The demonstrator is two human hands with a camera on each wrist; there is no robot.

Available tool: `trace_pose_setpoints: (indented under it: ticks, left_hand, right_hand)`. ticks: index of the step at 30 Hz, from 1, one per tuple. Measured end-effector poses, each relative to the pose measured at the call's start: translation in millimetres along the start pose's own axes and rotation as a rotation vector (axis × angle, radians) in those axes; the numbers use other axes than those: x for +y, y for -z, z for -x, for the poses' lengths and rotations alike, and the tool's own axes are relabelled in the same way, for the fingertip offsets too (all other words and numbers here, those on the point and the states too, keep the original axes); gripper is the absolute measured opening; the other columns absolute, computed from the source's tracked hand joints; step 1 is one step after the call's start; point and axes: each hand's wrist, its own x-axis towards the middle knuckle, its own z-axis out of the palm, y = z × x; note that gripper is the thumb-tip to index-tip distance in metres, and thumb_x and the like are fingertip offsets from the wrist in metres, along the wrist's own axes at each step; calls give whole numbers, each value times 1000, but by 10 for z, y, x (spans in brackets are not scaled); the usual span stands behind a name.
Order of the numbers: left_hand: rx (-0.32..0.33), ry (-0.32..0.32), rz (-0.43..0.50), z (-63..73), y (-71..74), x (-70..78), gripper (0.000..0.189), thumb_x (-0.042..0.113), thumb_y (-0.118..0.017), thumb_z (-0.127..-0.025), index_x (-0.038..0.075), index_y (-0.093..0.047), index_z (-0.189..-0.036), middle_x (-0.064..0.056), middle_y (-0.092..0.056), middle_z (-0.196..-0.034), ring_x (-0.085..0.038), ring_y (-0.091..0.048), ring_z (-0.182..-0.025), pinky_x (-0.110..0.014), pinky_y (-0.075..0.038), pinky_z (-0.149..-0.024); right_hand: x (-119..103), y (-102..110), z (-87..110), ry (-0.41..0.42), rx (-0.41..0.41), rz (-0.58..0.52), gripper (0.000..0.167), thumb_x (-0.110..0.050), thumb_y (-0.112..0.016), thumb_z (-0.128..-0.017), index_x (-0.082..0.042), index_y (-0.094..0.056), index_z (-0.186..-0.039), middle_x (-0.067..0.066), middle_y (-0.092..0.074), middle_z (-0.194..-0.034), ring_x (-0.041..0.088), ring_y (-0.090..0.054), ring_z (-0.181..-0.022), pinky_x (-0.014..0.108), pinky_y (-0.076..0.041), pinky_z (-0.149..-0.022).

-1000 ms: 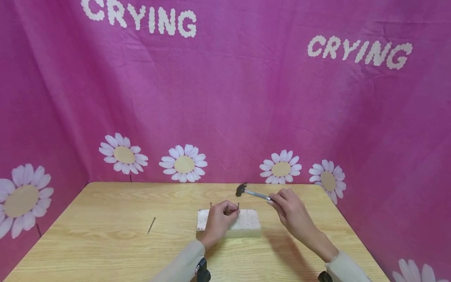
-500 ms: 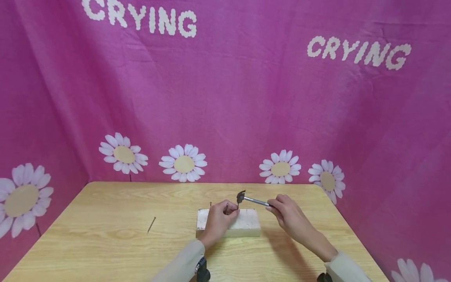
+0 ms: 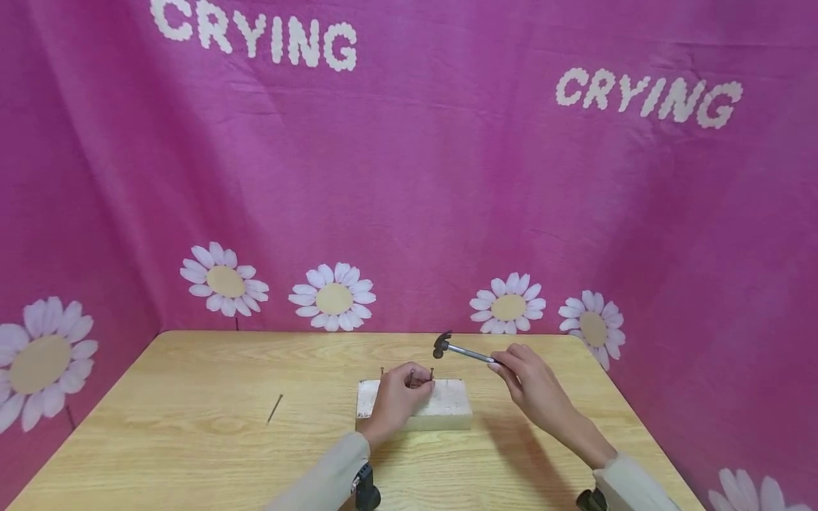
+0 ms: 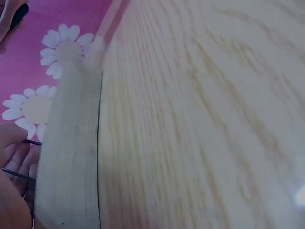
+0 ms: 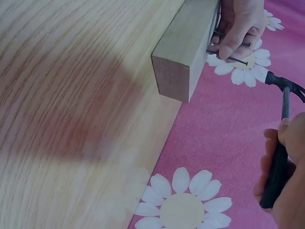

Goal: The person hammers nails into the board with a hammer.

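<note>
My left hand [image 3: 399, 397] pinches an upright nail [image 3: 432, 374] between thumb and fingertips, low down at the top of a pale wooden block [image 3: 447, 404]. Within the curve of that hand stands a second nail [image 3: 412, 378], and a third nail [image 3: 382, 370] shows just behind the hand. My right hand [image 3: 530, 383] grips the dark handle of a small claw hammer [image 3: 469, 353]; its black head is raised slightly above and right of the pinched nail. The right wrist view shows the hammer's black grip [image 5: 275, 179] wrapped by the fingers, and two nails projecting from the block near the left hand [image 5: 243, 21].
A loose nail [image 3: 275, 409] lies on the wooden table [image 3: 192, 433], left of the block. Pink cloth [image 3: 409, 177] with daisies and white lettering hangs behind the table and along both sides.
The hammer came down onto the head of the pinched nail half a second ago and has lifted again, up and slightly right. The left hand and block have stayed in place.
</note>
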Motion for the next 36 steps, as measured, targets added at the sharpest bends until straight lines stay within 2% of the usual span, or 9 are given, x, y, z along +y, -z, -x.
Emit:
trace_pose_setpoints:
  ticks: [3,6,10,13,18,22,28,30,36]
  left_hand:
    - [4,-5,20,-15,10,36,13,4,-77,-93,2,-73,-106,-7,-76,-98,-11,-67,-86,-20,-57,-78]
    - [21,-25,-19,-32,23,92,14,5,-76,-95,6,-72,-108,-5,-77,-101,-16,-71,-92,-23,-57,-83]
    - [46,-95,-99,-42,59,194,21,11,-75,-97,11,-69,-117,-5,-76,-114,-25,-71,-104,-34,-57,-91]
    - [60,-134,-125,-29,99,264,30,15,-75,-98,11,-65,-126,-5,-73,-123,-28,-69,-112,-40,-56,-95]
    - [60,-186,-153,17,160,323,27,16,-73,-99,11,-66,-125,-3,-74,-123,-26,-69,-112,-40,-57,-96]
    - [87,-224,-184,39,229,337,25,16,-71,-101,13,-69,-125,-1,-75,-122,-23,-69,-114,-42,-56,-98]
    - [136,-276,-199,0,460,343,21,11,-69,-102,11,-70,-123,-9,-74,-118,-30,-68,-110,-44,-57,-94]
    - [172,-290,-219,-7,564,344,20,9,-69,-101,10,-70,-121,-9,-74,-116,-28,-68,-108,-43,-57,-92]
    - [234,-257,-281,4,901,279,20,4,-71,-98,6,-71,-118,-10,-74,-114,-27,-67,-106,-47,-57,-88]
  right_hand:
    - [-2,5,-7,-10,1,-10,11,3,-78,-89,-2,-75,-99,-6,-52,-78,6,-41,-73,21,-39,-59]
    - [3,3,-10,-28,-4,-26,11,3,-77,-89,-2,-75,-99,-6,-51,-78,5,-40,-73,21,-38,-59]
    - [37,10,-8,-44,-17,-47,8,2,-76,-92,-2,-75,-99,-8,-50,-78,4,-40,-73,21,-38,-58]
    - [78,5,1,-51,-14,-57,6,1,-74,-93,-2,-75,-98,-7,-51,-79,4,-41,-73,20,-38,-59]
    - [157,-6,26,-64,33,-61,11,6,-76,-90,-2,-75,-98,-6,-52,-80,5,-41,-75,20,-38,-59]
    - [205,-1,42,-84,45,-52,12,6,-76,-89,-1,-75,-99,-6,-52,-81,5,-41,-76,20,-38,-60]
    - [228,27,50,-114,34,-38,11,5,-76,-90,1,-76,-101,-6,-52,-81,5,-40,-74,21,-39,-59]
    - [233,28,60,-117,37,-31,11,5,-76,-90,0,-76,-100,-6,-52,-80,4,-40,-74,21,-38,-58]
    - [265,27,101,-123,40,-17,10,5,-76,-90,-1,-75,-98,-7,-49,-78,4,-39,-72,21,-36,-56]
